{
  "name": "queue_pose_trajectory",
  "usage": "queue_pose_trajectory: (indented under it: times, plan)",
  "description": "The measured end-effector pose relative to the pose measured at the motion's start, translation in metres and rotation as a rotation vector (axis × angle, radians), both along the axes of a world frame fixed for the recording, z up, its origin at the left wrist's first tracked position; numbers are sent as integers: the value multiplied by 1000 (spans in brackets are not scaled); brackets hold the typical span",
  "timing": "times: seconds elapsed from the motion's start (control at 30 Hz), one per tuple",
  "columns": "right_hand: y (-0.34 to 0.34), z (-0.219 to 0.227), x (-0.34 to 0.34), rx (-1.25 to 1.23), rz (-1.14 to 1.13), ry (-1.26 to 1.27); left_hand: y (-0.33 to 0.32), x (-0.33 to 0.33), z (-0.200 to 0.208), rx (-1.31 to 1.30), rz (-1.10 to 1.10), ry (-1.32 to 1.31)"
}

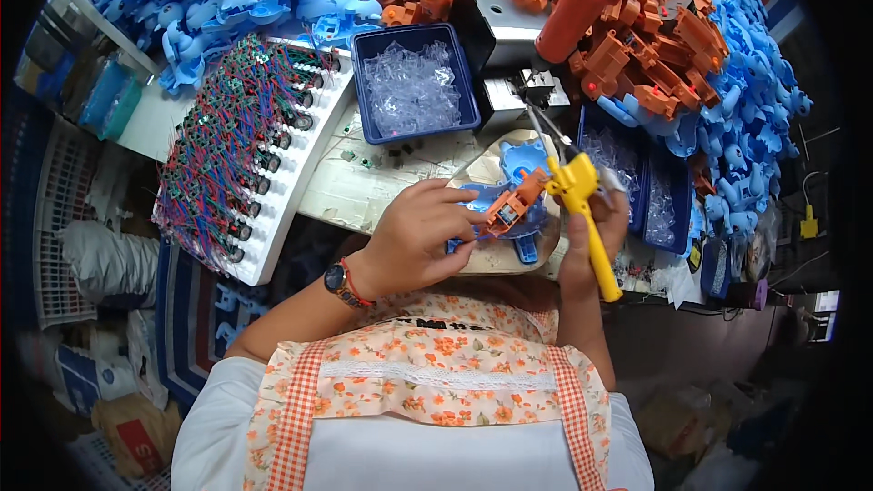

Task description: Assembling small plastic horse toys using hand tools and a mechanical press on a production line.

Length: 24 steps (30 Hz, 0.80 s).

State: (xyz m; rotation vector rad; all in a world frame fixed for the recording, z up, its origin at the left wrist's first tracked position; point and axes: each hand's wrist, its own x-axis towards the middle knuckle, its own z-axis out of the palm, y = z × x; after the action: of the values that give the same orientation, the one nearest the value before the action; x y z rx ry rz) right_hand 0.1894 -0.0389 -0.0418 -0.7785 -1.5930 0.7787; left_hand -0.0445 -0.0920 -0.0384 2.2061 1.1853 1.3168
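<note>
My left hand (423, 229), with a watch and red cord at its wrist, has its fingers closed at the edge of a small orange plastic housing (511, 209). That housing lies over a light blue plastic shell (523, 156) on a pale rounded board (491, 259). My right hand (587, 241) grips a yellow-handled soldering iron (593, 245), whose thin metal tip points up and away toward a small metal block (532, 91). Something white (613, 184) shows at my right fingers; I cannot make out what it is. The inside of the housing is only partly visible.
At left, a white foam tray (291, 182) carries many wired circuit boards (227, 141). A blue bin (416, 82) holds clear plastic parts. Heaps of blue shells (236, 0) and orange housings (655, 55) rise behind. An orange-red post (591, 0) stands ahead.
</note>
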Motion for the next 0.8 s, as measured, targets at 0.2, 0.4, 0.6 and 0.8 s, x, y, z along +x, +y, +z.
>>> queue_pose_trajectory:
  times: [0.2, 0.4, 0.6, 0.8]
  plan:
    - [-21, 18, 50, -327, 119, 555, 0, 0, -6, -95, -6, -125]
    - [-59, 14, 70, -235, -68, 341, 0, 2, -9, -118, 21, -143]
    - [-59, 49, 53, 360, 139, -352, 0, 4, -9, -101, 44, -131]
    - [-56, 68, 28, 560, 174, -566, 0, 3, -10, -103, 31, -110]
